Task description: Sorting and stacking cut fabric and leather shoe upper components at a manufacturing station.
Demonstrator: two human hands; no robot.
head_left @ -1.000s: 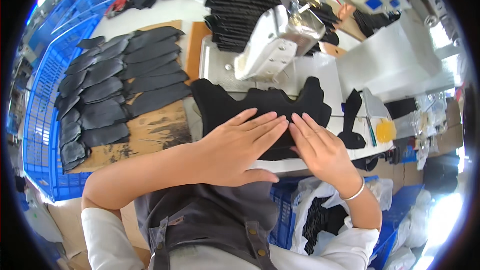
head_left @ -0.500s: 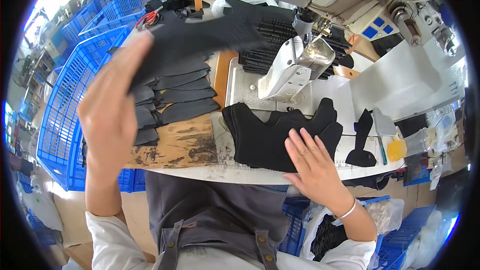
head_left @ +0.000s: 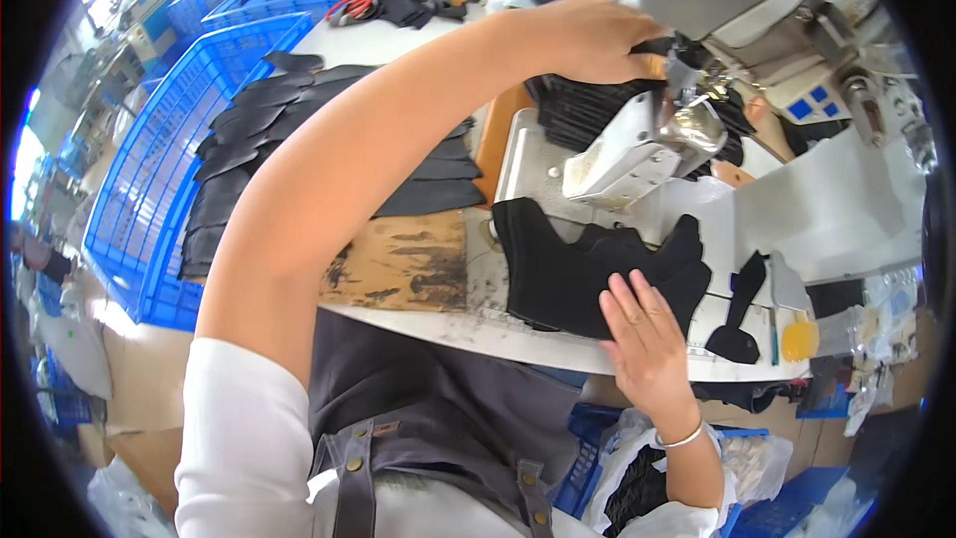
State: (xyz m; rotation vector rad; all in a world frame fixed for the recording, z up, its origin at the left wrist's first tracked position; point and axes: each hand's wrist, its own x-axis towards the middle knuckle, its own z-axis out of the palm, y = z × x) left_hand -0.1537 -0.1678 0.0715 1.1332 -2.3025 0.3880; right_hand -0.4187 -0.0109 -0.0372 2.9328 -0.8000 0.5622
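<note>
Bright light glares at upper left; fisheye distortion curves the long white tabletop (head_left: 546, 346); my bare right hand (head_left: 647, 339) appears reasonably sharp.

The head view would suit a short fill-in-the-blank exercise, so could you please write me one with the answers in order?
1. The cloth under the right hand is coloured ____.
2. The left hand is ____ from the apron than the right hand is.
3. The bracelet circles the person's ____ wrist.
4. The large basket left of the board is coloured ____.

Missing words: black; farther; right; blue.
</note>
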